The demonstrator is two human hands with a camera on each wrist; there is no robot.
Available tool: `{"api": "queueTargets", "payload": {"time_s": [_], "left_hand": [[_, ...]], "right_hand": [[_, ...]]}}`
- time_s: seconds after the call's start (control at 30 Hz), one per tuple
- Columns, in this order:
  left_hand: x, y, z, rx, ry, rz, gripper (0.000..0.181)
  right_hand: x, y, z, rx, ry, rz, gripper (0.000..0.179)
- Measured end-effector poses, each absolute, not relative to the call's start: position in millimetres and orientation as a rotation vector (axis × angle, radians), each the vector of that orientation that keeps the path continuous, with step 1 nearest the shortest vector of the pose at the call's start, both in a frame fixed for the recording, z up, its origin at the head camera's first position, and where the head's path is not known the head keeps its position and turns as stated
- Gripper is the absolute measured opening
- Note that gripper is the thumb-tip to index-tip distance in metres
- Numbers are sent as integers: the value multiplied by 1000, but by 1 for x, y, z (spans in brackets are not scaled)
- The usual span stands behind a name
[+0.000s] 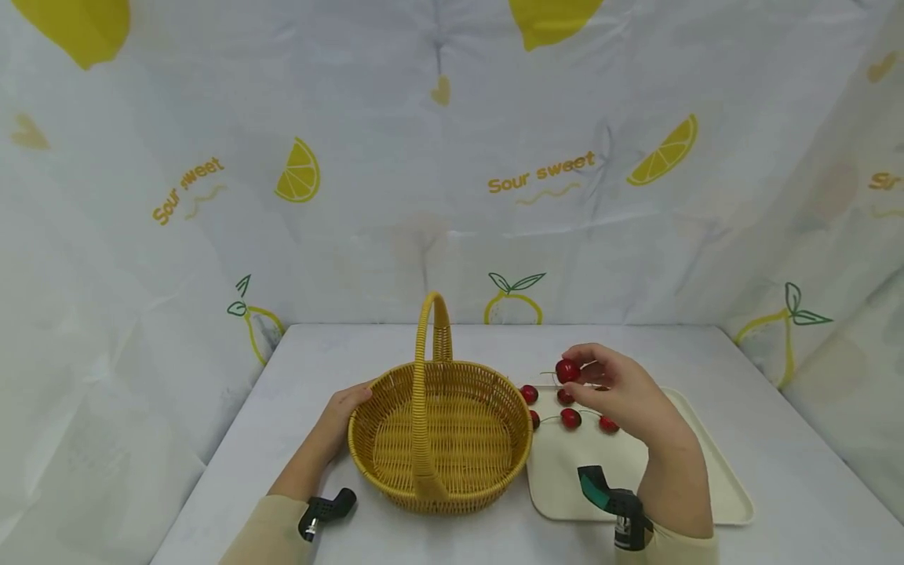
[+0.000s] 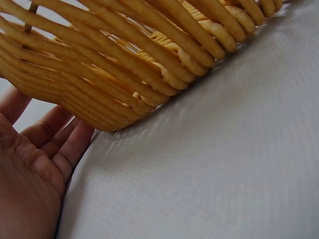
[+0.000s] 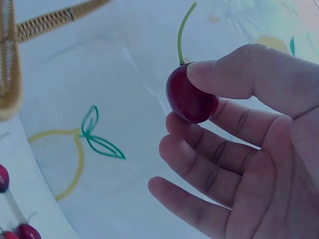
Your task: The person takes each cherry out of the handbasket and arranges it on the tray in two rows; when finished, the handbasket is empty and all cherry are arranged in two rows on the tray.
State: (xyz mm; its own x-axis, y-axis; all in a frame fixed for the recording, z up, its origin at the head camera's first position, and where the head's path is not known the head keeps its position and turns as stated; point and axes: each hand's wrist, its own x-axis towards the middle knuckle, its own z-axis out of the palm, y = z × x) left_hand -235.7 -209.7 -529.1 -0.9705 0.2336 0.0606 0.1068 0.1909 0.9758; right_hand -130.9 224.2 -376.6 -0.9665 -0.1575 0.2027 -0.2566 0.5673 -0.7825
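Note:
A yellow-brown wicker basket (image 1: 381, 479) with a tall arched handle stands on the table; nothing lies inside it. My left hand (image 1: 346, 404) touches its outer left side. In the left wrist view the fingers (image 2: 75, 144) lie fairly straight against the woven wall (image 2: 99, 94), their tips hidden behind it. Raised over the far part of a cream tray (image 1: 572, 486), my right hand (image 1: 621, 392) pinches a dark red cherry (image 1: 567, 370) between thumb and fingers. The right wrist view shows this cherry (image 3: 184, 97) with its green stem pointing up.
Several more cherries (image 1: 570, 418) lie on the tray's far left part, close to the basket's right side. A white cloth covers the table (image 1: 339, 345). Behind it hangs a lemon-print curtain (image 1: 381, 259).

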Motion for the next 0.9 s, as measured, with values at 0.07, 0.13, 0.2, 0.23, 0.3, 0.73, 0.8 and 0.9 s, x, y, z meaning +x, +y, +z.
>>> {"api": "queueTargets", "payload": {"time_s": [0.07,0.13,0.2,0.23,0.3,0.73,0.8,0.9], "left_hand": [[-236,-210,-529,330,2354,1906,50],[-236,-210,-529,329,2360,1904,50],[-237,-210,-530,326,2362,1901,51],[-237,-210,-529,319,2359,1903,51],[-238,-210,-529,316,2355,1901,51],[-237,-210,-529,301,2342,1894,51],[-237,-211,-529,308,2344,1890,51],[-236,-212,-530,317,2351,1896,51]], "right_hand": [[-129,234,-377,321,-2679,1333,37],[-126,244,-377,271,-2680,1300,39],[-123,254,-378,224,-2677,1284,41],[-122,259,-379,201,-2679,1275,43],[-121,269,-382,141,-2683,1266,46],[-121,326,-423,-221,-2838,1204,57],[-123,332,-432,-310,-2870,1206,58],[-127,337,-445,-433,-2886,1235,59]]}}
